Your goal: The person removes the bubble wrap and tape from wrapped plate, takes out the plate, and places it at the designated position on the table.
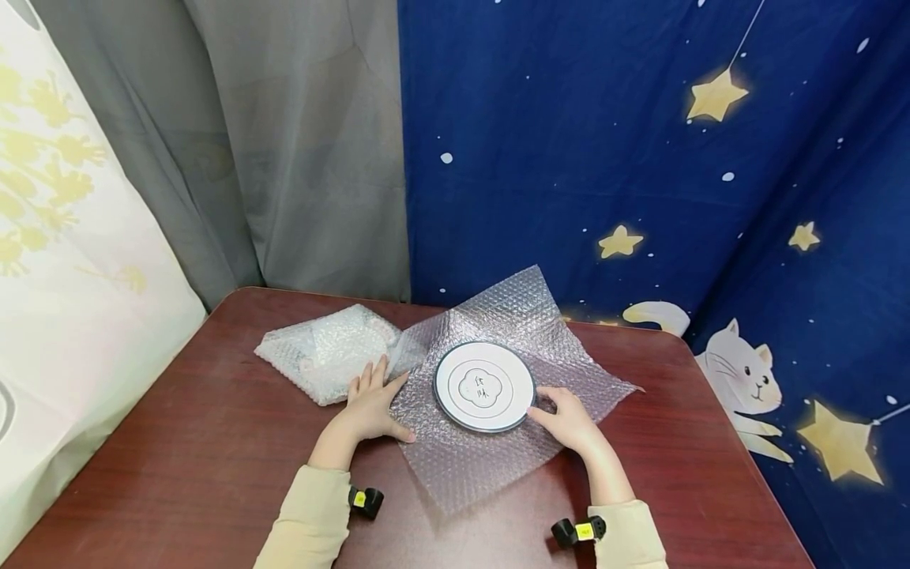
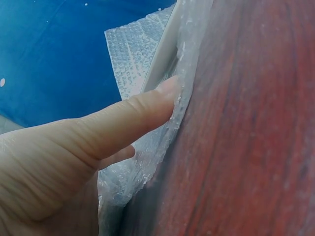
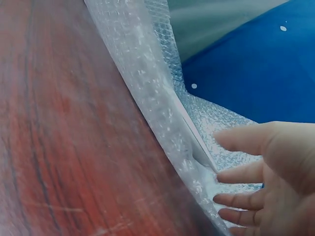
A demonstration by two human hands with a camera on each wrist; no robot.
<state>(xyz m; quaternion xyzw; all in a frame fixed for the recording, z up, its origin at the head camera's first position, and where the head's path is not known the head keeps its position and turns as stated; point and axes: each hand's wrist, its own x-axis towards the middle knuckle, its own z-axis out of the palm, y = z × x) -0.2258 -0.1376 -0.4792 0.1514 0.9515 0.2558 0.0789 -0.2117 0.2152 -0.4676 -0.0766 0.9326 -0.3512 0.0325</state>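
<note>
A white plate (image 1: 485, 387) with a dark rim and a flower-shaped emblem lies face up on a sheet of bubble wrap (image 1: 469, 466). My left hand (image 1: 371, 408) rests on the wrap's left corner with its fingers spread. In the left wrist view its thumb (image 2: 142, 115) touches the edge of the wrap, beside the plate's side. My right hand (image 1: 566, 419) is at the plate's right rim, thumb and index finger apart. The right wrist view has its fingertips (image 3: 231, 176) right at the plate's edge (image 3: 194, 132), the fingers fairly straight.
A bubble-wrapped bundle (image 1: 341, 348) lies at the left, next to my left fingertips. All of this is on a reddish-brown wooden table (image 1: 213, 442). Grey (image 1: 320, 142) and blue star-patterned curtains (image 1: 540, 158) hang behind its back edge.
</note>
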